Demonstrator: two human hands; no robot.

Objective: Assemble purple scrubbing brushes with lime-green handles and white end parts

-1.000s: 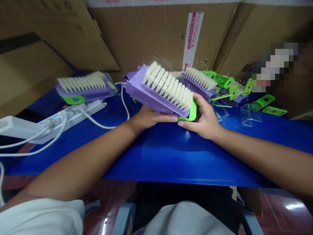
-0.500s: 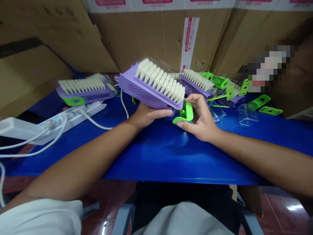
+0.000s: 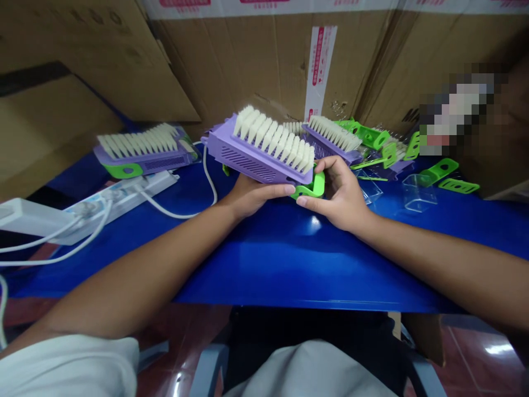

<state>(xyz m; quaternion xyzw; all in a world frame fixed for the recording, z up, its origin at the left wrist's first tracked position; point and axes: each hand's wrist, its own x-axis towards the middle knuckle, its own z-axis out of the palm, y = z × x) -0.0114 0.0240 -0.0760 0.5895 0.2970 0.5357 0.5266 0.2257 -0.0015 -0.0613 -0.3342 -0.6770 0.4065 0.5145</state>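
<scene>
My left hand point(image 3: 257, 196) is closed around the underside of a purple brush point(image 3: 248, 158), its thumb along the near edge. Rows of cream bristles face up, and the brush tilts down to the right. At its right end sits a bright green plastic bracket point(image 3: 317, 185), up against the purple body. My right hand point(image 3: 341, 193) pinches this bracket, index finger above and thumb below. Whether the bracket is locked to the brush I cannot tell. Part of the left fingers is hidden beneath the brush.
Another purple brush point(image 3: 142, 151) with a green end lies at the left, beside a white power strip point(image 3: 119, 193) with cables. Behind my right hand are more brushes point(image 3: 333, 135), loose green parts point(image 3: 374, 138) and a clear plastic piece point(image 3: 419, 193). Cardboard boxes point(image 3: 248, 66) stand along the back.
The green bracket has moved up against the brush's right end and turned in my right hand. The brush has shifted slightly right and down.
</scene>
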